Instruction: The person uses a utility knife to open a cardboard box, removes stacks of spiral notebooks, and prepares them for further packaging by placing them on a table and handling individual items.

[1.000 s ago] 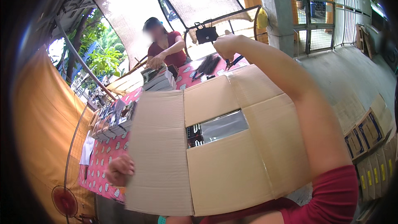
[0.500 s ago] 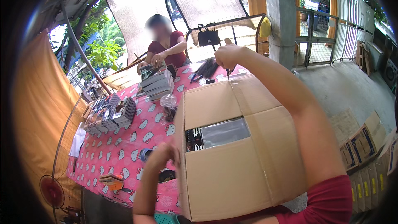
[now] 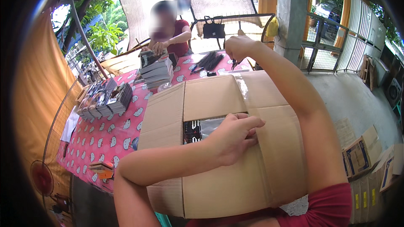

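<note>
A large brown cardboard box stands right in front of me, its top flaps folded over with a gap in the middle. Black printed items in clear plastic wrap show through that gap. My left hand lies across the top, fingers curled at the edge of the right-hand flap. A shiny strip of clear tape crosses the box's far edge. Just beyond it, my right hand is raised, closed around a small dark pointed tool mostly hidden by the fingers.
Across the pink patterned tablecloth, a person in a red shirt handles a stack of magazines. More magazine stacks stand at left. A dark bundle lies beyond the box. Folded cartons lean at right; a fan stands lower left.
My left hand has moved from the box's left side onto its top, at the right flap. The left side flap now lies spread outward. My right hand stays near the far edge with the tool.
</note>
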`<state>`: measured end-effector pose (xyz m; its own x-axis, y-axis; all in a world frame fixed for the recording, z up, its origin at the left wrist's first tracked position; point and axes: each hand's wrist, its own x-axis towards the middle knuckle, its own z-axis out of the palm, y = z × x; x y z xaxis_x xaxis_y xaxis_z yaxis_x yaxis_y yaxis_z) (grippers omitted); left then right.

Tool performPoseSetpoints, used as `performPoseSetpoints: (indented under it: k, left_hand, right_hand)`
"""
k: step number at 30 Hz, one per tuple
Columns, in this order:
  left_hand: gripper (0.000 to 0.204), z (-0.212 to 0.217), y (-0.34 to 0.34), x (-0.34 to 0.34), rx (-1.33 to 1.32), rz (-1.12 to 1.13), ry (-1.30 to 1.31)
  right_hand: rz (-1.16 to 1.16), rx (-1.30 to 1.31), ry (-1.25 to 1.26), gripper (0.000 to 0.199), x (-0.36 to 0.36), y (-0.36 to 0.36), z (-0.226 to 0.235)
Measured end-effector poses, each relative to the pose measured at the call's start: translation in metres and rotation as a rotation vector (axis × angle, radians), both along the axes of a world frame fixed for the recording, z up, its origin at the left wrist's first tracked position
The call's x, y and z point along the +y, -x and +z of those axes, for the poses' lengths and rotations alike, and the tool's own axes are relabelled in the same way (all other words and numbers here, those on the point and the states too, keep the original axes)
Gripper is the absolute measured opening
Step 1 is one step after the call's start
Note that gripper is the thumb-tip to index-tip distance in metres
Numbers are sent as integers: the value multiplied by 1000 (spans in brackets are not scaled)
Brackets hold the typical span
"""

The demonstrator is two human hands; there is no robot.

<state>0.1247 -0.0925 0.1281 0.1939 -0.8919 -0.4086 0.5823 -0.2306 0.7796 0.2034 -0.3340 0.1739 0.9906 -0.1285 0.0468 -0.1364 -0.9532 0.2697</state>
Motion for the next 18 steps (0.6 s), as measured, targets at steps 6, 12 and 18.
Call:
performPoseSetpoints:
  k: [6, 12, 18]
  left_hand:
    - [40, -15, 36, -12, 144, -119, 193]
    - [62, -30, 26, -13, -101, -254, 544]
    - [74, -30, 25, -30, -349, -371, 827]
  right_hand:
    - [67, 27, -21, 12, -10, -5, -8]
    - [31, 83, -14, 11, -10, -3, -5]
    - [48, 17, 105, 9, 1, -7, 0]
